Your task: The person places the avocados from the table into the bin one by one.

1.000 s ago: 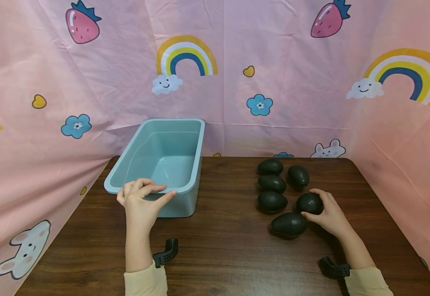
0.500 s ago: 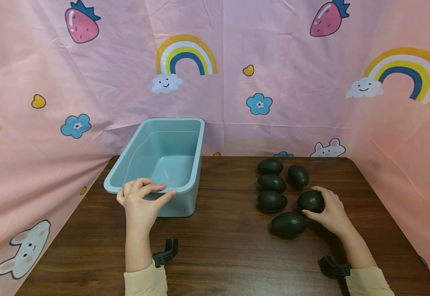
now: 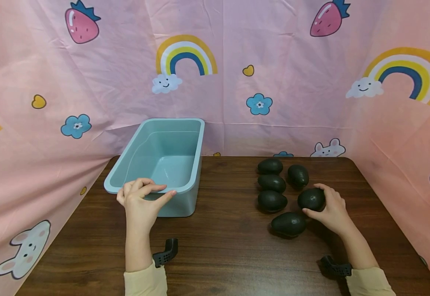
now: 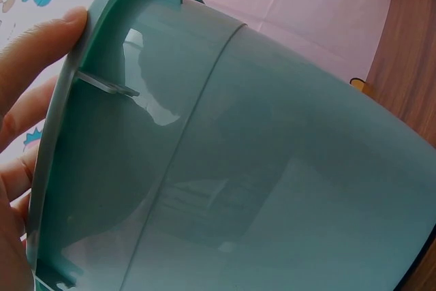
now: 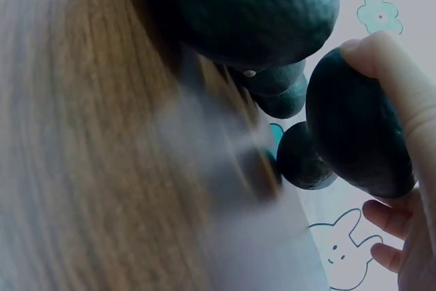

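Note:
My right hand (image 3: 332, 210) grips a dark green avocado (image 3: 310, 200) between thumb and fingers. In the right wrist view, the thumb lies on the held avocado (image 5: 357, 127) and the other fingers are partly behind it. A loose avocado (image 3: 288, 224) sits just in front and to its left. At the left, my left hand (image 3: 139, 201) holds the near rim of a light blue-green plastic bin (image 3: 197, 164). From the left wrist, the fingers show beyond the bin's rim (image 4: 51, 141), with one tip against it.
Three avocados form a column left of the held one, including the middle avocado (image 3: 271, 183). Another avocado (image 3: 298, 176) lies just behind it. The brown wooden table (image 3: 230, 246) meets a patterned pink cloth (image 3: 233, 135) at the back and sides.
My right hand and its avocado have shifted slightly right and back, opening a small gap from the avocado in front. The left hand and bin have not moved.

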Available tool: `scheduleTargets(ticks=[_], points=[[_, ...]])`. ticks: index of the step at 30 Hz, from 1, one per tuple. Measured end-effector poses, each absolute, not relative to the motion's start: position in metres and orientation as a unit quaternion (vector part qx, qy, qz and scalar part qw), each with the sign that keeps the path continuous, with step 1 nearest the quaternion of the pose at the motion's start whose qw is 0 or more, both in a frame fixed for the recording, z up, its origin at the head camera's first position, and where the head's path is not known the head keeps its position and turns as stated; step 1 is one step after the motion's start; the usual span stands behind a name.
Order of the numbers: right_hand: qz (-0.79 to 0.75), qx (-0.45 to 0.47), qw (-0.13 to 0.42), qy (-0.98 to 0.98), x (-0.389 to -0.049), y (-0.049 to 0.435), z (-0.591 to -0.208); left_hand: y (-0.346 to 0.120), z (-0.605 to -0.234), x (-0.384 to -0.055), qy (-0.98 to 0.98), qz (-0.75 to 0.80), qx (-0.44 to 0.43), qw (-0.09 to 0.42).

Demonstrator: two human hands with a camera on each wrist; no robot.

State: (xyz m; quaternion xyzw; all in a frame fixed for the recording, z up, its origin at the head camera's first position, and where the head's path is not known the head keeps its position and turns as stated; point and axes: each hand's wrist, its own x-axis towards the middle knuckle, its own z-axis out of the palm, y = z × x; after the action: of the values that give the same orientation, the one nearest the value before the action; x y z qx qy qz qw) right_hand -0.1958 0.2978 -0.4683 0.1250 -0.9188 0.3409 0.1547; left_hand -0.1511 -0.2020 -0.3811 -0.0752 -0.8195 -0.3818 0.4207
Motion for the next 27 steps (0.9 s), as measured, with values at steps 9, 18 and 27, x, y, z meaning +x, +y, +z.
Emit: scheduleTargets(ticks=[9,18,27], points=[[0.343,0.119,0.160,-0.918,-0.192,0.294,-0.456,-0.202,-0.381,-0.152,-0.820,-0.386,-0.073,0.416],[0.352,0.126,0.168,-0.912,-0.187,0.289,-0.444,-0.202,-0.380,-0.151,-0.824,-0.384,-0.070,0.410],[0.359,0.129,0.163,-0.910,-0.183,0.283,-0.434,-0.201,-0.379,-0.151,-0.825,-0.386,-0.068,0.407]])
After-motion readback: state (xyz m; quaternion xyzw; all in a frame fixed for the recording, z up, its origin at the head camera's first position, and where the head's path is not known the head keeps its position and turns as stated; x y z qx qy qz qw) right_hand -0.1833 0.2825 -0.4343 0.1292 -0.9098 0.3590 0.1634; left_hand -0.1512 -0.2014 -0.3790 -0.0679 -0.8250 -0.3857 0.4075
